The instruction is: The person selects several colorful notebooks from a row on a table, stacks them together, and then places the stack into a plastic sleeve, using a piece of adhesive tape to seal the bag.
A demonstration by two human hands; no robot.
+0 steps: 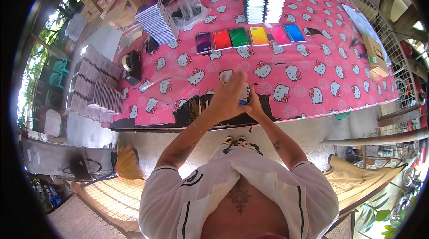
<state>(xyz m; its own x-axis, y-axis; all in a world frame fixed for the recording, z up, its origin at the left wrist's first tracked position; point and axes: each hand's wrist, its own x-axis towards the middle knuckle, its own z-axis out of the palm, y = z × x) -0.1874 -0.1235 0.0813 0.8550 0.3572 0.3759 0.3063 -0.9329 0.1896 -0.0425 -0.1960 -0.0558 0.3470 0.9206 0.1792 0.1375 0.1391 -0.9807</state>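
Over the near edge of the table, my right hand (255, 106) is closed round a small stack of notebooks (245, 94). Their pale page edges show, with a blue cover at the bottom. Beside it my left hand (229, 95) is raised with its fingers stretched out and hides much of the stack. Whether its palm presses on the stack, I cannot tell. Farther back, a row of notebooks in purple (204, 42), red (222, 40), green (239, 37), yellow (258, 36), pink (280, 36) and blue (295, 33) lies flat.
Tall notebook stacks with a green top (253, 2) and red top (275, 0) stand behind the row. A purple-topped stack (157, 22) leans at the left. Near it are a tape dispenser (132, 67) and several wrapped stacks (96, 89). A cardboard box (375, 55) lies far right.
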